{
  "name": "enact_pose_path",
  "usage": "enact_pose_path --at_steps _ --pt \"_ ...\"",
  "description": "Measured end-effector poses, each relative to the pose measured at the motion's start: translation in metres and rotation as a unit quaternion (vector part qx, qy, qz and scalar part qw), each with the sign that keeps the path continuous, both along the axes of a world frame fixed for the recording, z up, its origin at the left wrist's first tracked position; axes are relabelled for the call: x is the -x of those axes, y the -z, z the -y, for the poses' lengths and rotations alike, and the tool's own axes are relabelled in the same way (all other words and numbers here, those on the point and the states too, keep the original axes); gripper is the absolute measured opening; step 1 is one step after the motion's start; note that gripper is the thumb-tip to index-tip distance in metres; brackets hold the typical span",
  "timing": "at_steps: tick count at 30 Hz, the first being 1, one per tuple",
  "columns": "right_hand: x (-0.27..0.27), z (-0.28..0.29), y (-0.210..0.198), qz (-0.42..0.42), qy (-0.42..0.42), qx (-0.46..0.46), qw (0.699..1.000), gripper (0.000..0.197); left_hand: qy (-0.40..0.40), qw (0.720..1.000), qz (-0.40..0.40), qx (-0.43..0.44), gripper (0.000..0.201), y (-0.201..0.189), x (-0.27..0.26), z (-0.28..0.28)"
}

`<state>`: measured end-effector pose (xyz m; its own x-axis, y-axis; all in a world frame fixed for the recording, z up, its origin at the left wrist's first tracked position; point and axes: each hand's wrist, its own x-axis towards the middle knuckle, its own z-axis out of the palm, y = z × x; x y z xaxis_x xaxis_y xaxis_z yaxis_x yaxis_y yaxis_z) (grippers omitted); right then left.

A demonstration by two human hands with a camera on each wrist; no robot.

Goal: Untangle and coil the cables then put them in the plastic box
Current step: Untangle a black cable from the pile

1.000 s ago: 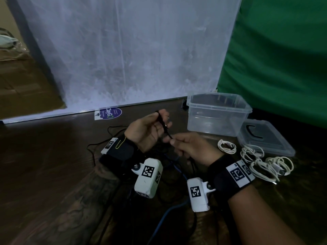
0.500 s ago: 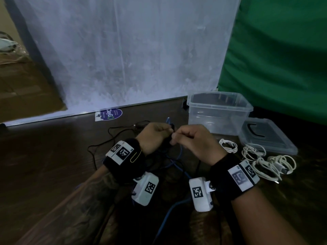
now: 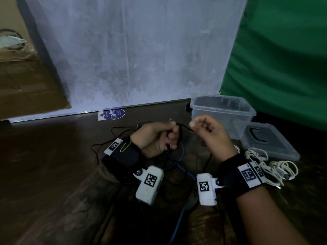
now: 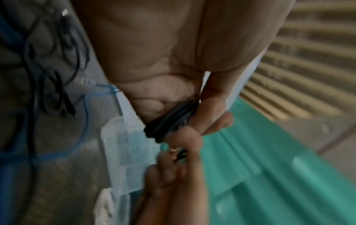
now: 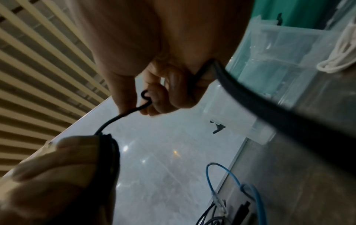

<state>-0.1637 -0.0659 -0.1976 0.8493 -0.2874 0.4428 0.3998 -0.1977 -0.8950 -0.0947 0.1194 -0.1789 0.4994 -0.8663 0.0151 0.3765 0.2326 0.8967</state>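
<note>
My left hand point(image 3: 155, 138) is clenched round several wound turns of the black cable point(image 4: 169, 121); my right hand point(image 3: 210, 133) pinches the free run of that same cable just beside it, feeding the next loop. The remainder trails down onto the table point(image 3: 53, 165), where it lies mixed with a blue cable point(image 3: 184, 213) not yet sorted. To my right, white cables point(image 3: 269, 167) lie bundled on the table near the lid point(image 3: 276, 147). The plastic box point(image 3: 223, 110) stands open and, as far as I can see, holds nothing. Assessment: coiling partly done; boxing not begun.
</note>
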Motion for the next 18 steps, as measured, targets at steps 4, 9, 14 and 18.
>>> enact_pose_path --at_steps 4,9,14,18 --pt "-0.004 -0.004 0.007 -0.088 -0.012 0.03 0.996 0.018 -0.069 0.982 -0.141 0.1 0.024 -0.006 -0.011 -0.003" --pt "-0.004 -0.008 0.013 -0.233 -0.039 0.059 0.97 0.025 -0.182 0.949 -0.218 0.14 0.027 -0.002 -0.01 0.008" --pt "0.004 -0.028 0.005 -0.242 -0.11 0.151 0.952 0.021 -0.256 0.929 -0.211 0.162 0.024 0.001 -0.011 0.011" --pt "0.012 -0.037 0.002 -0.242 -0.177 0.187 0.935 0.023 -0.307 0.934 -0.123 0.137 0.02 0.003 -0.015 0.012"
